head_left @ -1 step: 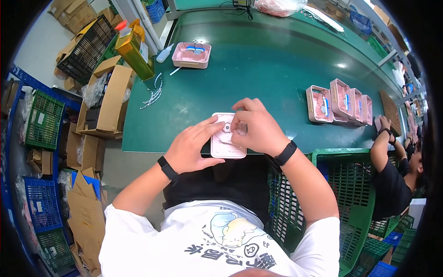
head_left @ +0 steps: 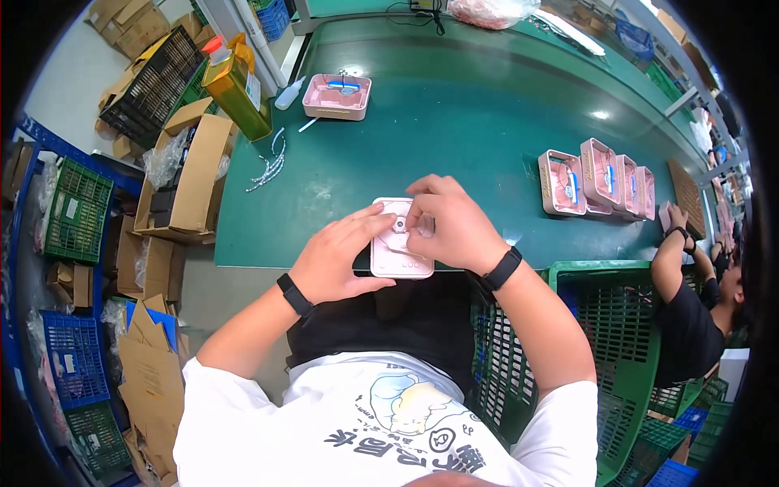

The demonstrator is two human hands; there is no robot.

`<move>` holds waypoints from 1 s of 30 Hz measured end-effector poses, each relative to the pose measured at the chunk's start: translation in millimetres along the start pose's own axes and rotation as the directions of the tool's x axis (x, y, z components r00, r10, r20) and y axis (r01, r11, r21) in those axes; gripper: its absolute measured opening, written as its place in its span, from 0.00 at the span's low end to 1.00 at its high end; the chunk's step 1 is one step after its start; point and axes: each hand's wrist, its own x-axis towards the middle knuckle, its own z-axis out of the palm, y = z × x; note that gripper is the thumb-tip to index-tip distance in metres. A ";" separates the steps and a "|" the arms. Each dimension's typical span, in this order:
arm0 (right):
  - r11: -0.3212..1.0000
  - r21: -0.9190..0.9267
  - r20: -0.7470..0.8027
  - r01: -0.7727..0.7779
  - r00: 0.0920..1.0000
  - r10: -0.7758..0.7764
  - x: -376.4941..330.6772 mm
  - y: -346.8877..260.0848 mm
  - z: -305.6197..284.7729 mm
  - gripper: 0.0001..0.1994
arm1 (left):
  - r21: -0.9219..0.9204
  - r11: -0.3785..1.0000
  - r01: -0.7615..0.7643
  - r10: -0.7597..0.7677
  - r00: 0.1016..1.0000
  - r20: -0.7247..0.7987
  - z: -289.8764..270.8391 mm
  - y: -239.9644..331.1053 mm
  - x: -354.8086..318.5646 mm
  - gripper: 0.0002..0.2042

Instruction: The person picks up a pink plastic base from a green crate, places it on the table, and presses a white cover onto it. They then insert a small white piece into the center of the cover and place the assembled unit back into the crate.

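A pale pink plastic casing [head_left: 412, 265] lies at the near edge of the green table, in front of me. It has a small round part with a dark centre in its upper half and small round marks lower down. My left hand [head_left: 334, 252] grips the casing from the left, fingers over its top face and thumb along its near left corner. Over the casing's right side, my right hand [head_left: 450, 223] is closed in a pinch beside the round part. Whatever its fingertips hold, if anything, is hidden.
An open pink box [head_left: 337, 112] with a blue part stands at the far left, beside a white squeeze bottle [head_left: 289, 94] and a yellow-green can [head_left: 237, 93]. Several similar pink boxes [head_left: 561, 203] stand right. A green crate [head_left: 604, 365] is at my right; another person [head_left: 690, 316] sits beyond.
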 end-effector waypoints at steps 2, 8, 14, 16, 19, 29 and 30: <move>0.996 0.071 0.049 -0.052 0.998 0.048 1.3 4.3 3.3 0.10 | 0.076 0.993 -0.095 0.094 0.995 0.012 -1.4 -1.9 3.1 0.39; 0.984 0.155 0.117 -0.092 0.990 0.074 4.8 4.7 -1.2 0.11 | 0.230 0.953 -0.196 0.187 0.980 0.064 -5.0 0.0 16.9 0.31; 0.993 0.087 0.150 -0.083 0.986 0.070 8.0 4.4 -1.4 0.11 | 0.223 0.941 -0.254 0.239 0.967 0.092 -4.6 -7.0 17.4 0.31; 0.995 0.067 0.156 -0.074 0.986 0.063 8.9 9.0 -1.6 0.11 | 0.223 0.940 -0.258 0.242 0.965 0.096 -4.9 -7.4 17.9 0.31; 0.950 0.293 0.160 -0.106 0.985 0.060 3.3 24.7 0.3 0.10 | 0.114 0.977 -0.178 0.167 0.981 0.099 -5.1 -7.6 14.7 0.34; 0.898 0.360 0.249 -0.253 0.954 0.169 4.8 25.8 -7.2 0.10 | 0.217 0.958 -0.189 0.162 0.978 0.134 -9.1 7.3 17.3 0.33; 0.907 0.329 0.247 -0.263 0.951 0.186 3.6 23.6 -6.5 0.10 | 0.178 0.968 -0.175 0.150 0.978 0.142 -11.9 6.9 17.1 0.32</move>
